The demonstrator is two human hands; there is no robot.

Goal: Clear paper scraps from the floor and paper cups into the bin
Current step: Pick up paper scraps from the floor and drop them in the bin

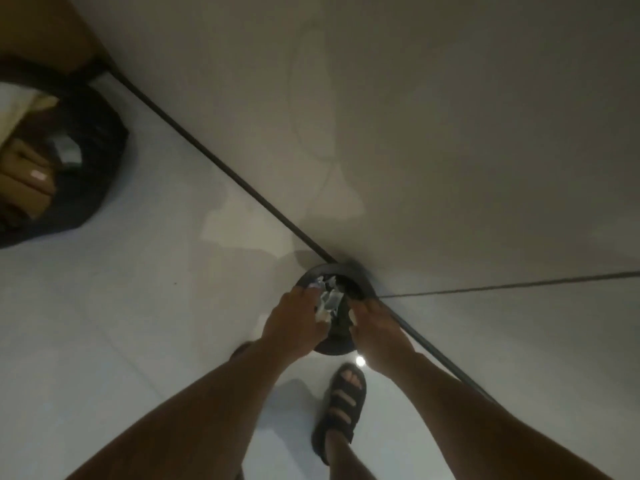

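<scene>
While clutching paper scraps in left hand straight above bin mouth, merely release downward; beside it right hand, grip impossible to tell.

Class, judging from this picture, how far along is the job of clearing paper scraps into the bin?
Done: the floor tiles in view show no scraps. In hand: the left hand holds paper scraps over the bin; the right hand is at its rim, grip unclear. Left: dropping them; no cups are in view.
</scene>
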